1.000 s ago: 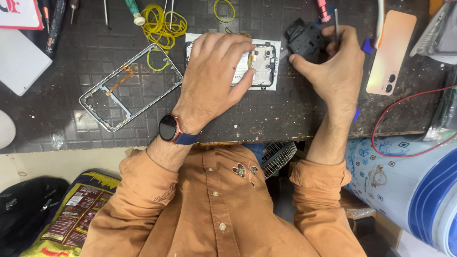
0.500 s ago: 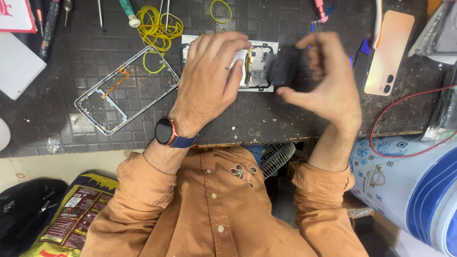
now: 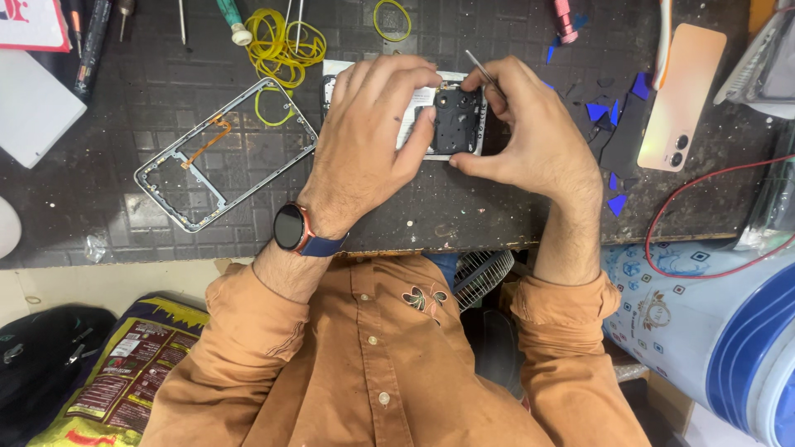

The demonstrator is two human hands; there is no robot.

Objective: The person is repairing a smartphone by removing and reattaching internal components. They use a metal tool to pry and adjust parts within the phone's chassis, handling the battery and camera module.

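Note:
An opened phone (image 3: 418, 103) lies back-up on the dark work mat (image 3: 166, 223), with a black inner cover plate (image 3: 455, 120) lying over its upper part. My left hand (image 3: 373, 141), with a watch on the wrist, lies across the phone and grips it, fingers curled over its top edge. My right hand (image 3: 530, 136) brackets the phone's right end. Its thumb sits at the lower corner, and its fingers pinch thin metal tweezers (image 3: 479, 64) just above the black plate.
A bare silver phone frame (image 3: 224, 153) lies left of my hands, with yellow rubber bands (image 3: 277, 41) above it. A peach back cover (image 3: 681, 95), blue shards (image 3: 598, 110) and a red wire (image 3: 687, 207) are on the right. Screwdrivers (image 3: 91, 41) lie top left. A blue-and-white cooler (image 3: 720, 331) stands below the bench.
My right hand carried the black plate from the right, lifted it over the phone, and now has it down on the phone. My left hand stayed on the phone.

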